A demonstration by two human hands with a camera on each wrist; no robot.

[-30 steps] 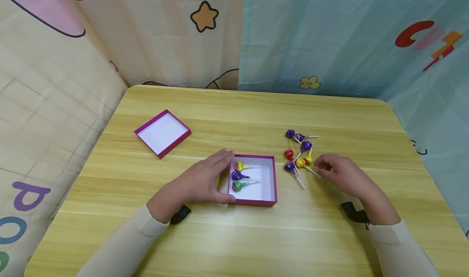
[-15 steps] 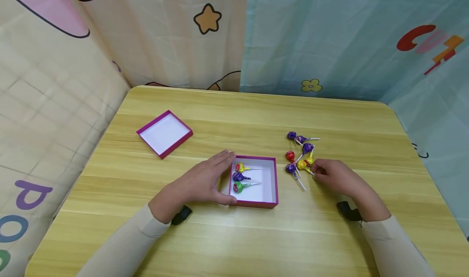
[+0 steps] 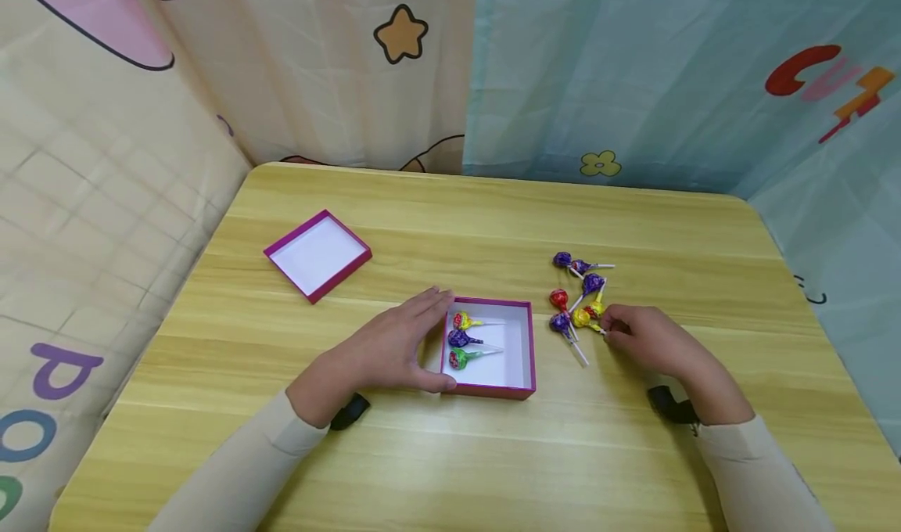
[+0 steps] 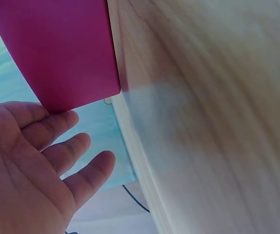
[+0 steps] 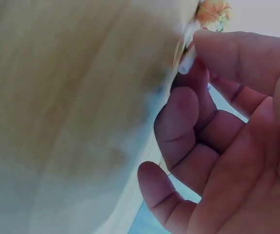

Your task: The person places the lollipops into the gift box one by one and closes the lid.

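Note:
My left hand (image 3: 389, 347) spans the left side of a magenta box (image 3: 531, 348) with a white inside, thumb at the near corner and fingertips at the far one. In the left wrist view the box's magenta side (image 4: 62, 48) meets the fingers. Inside the box lie a yellow lollipop (image 3: 462, 321), a purple lollipop (image 3: 461, 338) and a green lollipop (image 3: 459, 357). My right hand (image 3: 651, 340) pinches the stick of a yellow lollipop (image 3: 582, 318) at the pile's edge. The right wrist view shows the white stick (image 5: 188, 61) between thumb and forefinger.
Around the pinched one lie a red lollipop (image 3: 558, 299), another yellow lollipop (image 3: 595, 307) and several purple lollipops (image 3: 594, 284), sticks crossing. The box lid (image 3: 317, 254) lies inside up at the back left of the wooden table (image 3: 450, 469). Printed curtains (image 3: 598, 70) stand behind.
The right hand has moved slightly left to the yellow lollipop, and its fingers have come together on the stick. The left hand stays at the box.

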